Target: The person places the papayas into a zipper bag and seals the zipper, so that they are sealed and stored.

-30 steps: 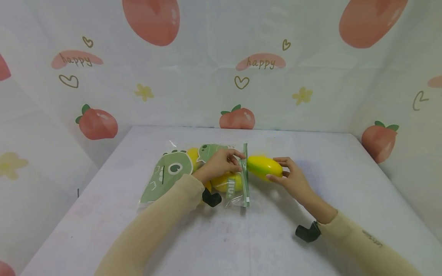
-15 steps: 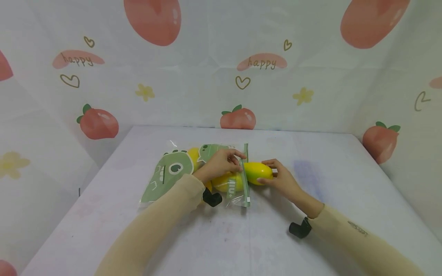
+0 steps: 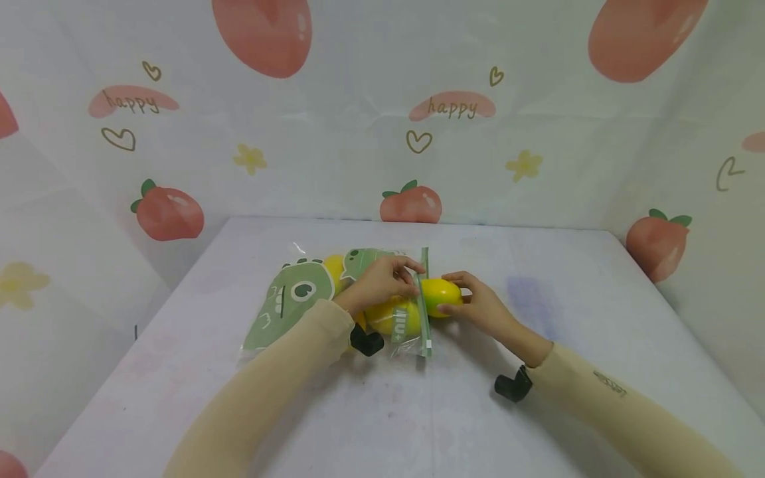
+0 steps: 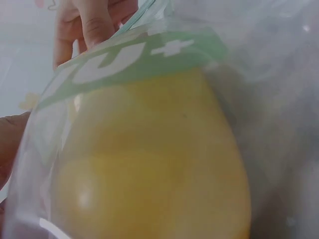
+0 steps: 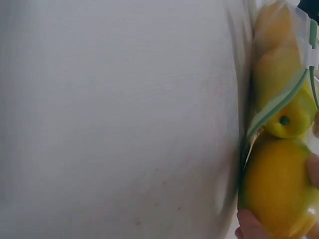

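Observation:
A clear zip bag [image 3: 425, 318] with green dinosaur prints lies on its side, mouth to the right. Several yellow fruits are inside; one yellow fruit [image 4: 149, 169] fills most of the left wrist view through the plastic. My left hand [image 3: 382, 284] reaches over the bag and pinches the upper side of its mouth by the green zip strip. My right hand [image 3: 481, 305] grips a yellow-green mango [image 3: 441, 297] by its right end. The mango's left end is at the mouth, partly behind the strip. In the right wrist view, the mango [image 5: 276, 184] abuts a bagged fruit [image 5: 286, 117].
The white table [image 3: 382, 418] stretches out around the bag, with a bluish stain [image 3: 532, 302] to the right. A white cloth [image 3: 335, 159] printed with peaches hangs behind it. Black wrist mounts [image 3: 514, 385] stick out below both hands.
My right hand has moved left with the mango, bringing it from just outside the bag's mouth to partly behind the strip. The left hand keeps its pinch on the bag and has hardly moved.

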Available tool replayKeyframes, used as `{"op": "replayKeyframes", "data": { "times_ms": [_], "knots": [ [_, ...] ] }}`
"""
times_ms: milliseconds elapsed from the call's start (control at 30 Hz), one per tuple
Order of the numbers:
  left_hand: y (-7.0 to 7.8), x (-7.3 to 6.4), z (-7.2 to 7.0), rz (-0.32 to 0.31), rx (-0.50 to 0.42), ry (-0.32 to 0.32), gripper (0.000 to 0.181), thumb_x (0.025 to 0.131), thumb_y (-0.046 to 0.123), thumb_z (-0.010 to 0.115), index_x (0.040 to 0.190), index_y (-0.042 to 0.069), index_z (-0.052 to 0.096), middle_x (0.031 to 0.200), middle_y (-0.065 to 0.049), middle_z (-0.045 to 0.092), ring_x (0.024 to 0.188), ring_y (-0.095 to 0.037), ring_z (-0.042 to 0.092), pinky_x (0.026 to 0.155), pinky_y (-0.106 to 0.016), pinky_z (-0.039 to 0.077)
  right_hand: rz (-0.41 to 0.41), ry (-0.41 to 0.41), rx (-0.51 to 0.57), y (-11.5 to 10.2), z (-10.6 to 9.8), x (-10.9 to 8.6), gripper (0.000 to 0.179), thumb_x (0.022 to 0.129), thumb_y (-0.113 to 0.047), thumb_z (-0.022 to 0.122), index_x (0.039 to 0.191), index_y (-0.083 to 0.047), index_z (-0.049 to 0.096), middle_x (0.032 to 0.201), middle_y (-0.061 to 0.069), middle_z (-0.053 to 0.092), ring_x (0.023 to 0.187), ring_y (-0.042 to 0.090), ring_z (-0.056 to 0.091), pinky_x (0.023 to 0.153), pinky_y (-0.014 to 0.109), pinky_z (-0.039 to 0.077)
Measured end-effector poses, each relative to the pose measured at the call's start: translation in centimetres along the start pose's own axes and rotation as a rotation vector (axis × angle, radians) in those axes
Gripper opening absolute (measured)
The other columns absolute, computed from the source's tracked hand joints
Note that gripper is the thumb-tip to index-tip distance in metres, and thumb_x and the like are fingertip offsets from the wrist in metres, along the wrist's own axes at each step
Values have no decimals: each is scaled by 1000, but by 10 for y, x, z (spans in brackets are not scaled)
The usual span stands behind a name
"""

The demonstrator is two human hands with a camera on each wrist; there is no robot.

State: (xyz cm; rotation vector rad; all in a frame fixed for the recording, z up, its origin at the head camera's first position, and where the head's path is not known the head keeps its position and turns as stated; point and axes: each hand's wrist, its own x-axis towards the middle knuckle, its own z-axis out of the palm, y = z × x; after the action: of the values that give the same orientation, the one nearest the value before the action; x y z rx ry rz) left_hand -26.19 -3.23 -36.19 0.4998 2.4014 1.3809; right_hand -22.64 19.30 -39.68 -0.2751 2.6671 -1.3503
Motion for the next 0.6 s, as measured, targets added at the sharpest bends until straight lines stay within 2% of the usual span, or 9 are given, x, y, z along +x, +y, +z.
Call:
{"op": "replayKeyframes", "data": {
  "times_ms": [200,467,600],
  "knots": [
    [0,0,-1,8,-7,-6,32,85,14,75,116,17,67,88,-6,62,84,-21,56,75,-26,50,14,-28,60,-2,3,6,59,87,-23,73,131,0,40,141,24,45,122,42,54,99,49,46],
    [-1,2,0,11,4,2,31,85,13,74,115,19,68,87,-5,64,83,-21,58,76,-26,51,6,-63,76,-3,5,11,57,91,-24,68,140,-9,42,137,29,46,121,46,53,97,52,47],
    [-1,2,0,13,-2,2,31,84,13,74,115,19,68,87,-6,63,82,-21,57,74,-26,51,-10,-71,76,-3,7,12,53,93,-22,65,140,-8,44,135,27,49,120,45,54,98,51,47]
  ]
}}
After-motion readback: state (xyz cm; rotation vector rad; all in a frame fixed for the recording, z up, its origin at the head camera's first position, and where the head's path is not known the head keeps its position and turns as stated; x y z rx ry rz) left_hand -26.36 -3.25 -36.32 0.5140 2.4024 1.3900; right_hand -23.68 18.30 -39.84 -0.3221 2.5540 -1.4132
